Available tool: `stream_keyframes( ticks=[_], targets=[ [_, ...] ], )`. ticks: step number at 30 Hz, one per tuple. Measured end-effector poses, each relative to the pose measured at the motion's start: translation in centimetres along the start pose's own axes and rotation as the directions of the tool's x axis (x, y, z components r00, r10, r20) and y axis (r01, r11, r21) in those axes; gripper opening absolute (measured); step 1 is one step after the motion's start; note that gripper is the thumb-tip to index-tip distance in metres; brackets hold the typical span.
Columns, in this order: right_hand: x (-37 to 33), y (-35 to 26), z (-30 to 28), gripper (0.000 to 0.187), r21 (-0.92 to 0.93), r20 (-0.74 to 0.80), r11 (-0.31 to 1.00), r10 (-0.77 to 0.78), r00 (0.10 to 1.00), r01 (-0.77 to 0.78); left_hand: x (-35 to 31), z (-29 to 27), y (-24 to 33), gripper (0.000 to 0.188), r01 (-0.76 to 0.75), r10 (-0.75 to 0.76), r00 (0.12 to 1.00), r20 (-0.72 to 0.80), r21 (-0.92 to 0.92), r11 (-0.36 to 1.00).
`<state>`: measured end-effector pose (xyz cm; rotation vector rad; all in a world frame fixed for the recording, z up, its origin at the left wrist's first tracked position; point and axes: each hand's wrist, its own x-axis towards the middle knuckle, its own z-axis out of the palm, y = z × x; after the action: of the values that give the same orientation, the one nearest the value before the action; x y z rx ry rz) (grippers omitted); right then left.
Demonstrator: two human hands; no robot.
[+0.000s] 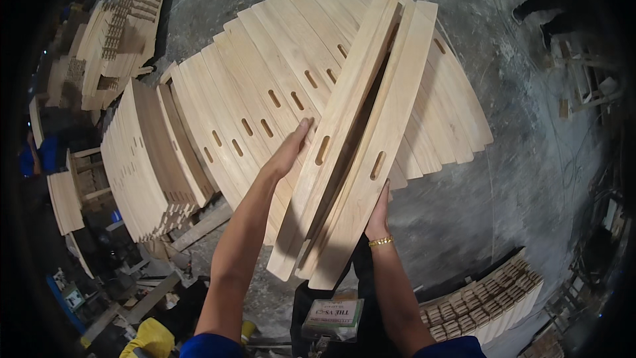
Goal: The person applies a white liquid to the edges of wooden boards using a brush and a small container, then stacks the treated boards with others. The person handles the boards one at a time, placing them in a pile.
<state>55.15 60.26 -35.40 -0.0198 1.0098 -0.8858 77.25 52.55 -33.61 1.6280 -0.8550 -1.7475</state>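
Observation:
Two long pale wooden boards, the left board [322, 152] and the right board [376, 166], slant side by side in front of me, with a dark gap between them. Each has one oval slot. My left hand [291, 149] grips the outer edge of the left board, its thumb showing and its other fingers mostly hidden. Lower down, my right hand [379, 215] holds the outer edge of the right board; its fingers go out of sight beneath the wood. Behind both lies a fanned row of similar slotted boards [258, 73].
A stack of boards [142, 159] stands on the left, with another pile [126, 33] beyond it. More stacked pieces [483, 298] sit at the lower right. A person's legs [546, 13] show at the far right on the grey floor [517, 159]. A badge [333, 318] hangs at my front.

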Motion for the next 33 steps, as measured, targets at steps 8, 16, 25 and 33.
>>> stream_keyframes(
  ticks=[8, 16, 25, 33],
  targets=[
    [2.9, -1.2, 1.7, 0.066, -0.005, -0.084, 0.998, -0.067, 0.994, 0.067, 2.1, 6.0, 1.2, 0.079, 0.122, -0.110, 0.973, 0.202, -0.051, 0.991],
    [4.4, -1.8, -2.2, 0.062, -0.213, 0.010, 0.966, 0.153, 0.988, -0.147, -0.5, 3.8, -5.2, 0.070, 0.146, -0.122, 0.967, 0.224, -0.093, 0.985],
    [4.7, -4.0, -3.7, 0.059, -0.293, 0.196, 0.947, 0.196, 0.961, -0.134, -11.4, 1.1, -9.4, 0.082, 0.394, -0.374, 0.918, 0.128, -0.208, 0.895],
    [1.2, 1.1, -5.4, 0.063, -0.215, -0.045, 0.971, 0.095, 0.994, -0.103, -7.6, 2.6, -7.3, 0.101, 0.241, -0.186, 0.959, 0.214, -0.271, 0.932]
  ],
)
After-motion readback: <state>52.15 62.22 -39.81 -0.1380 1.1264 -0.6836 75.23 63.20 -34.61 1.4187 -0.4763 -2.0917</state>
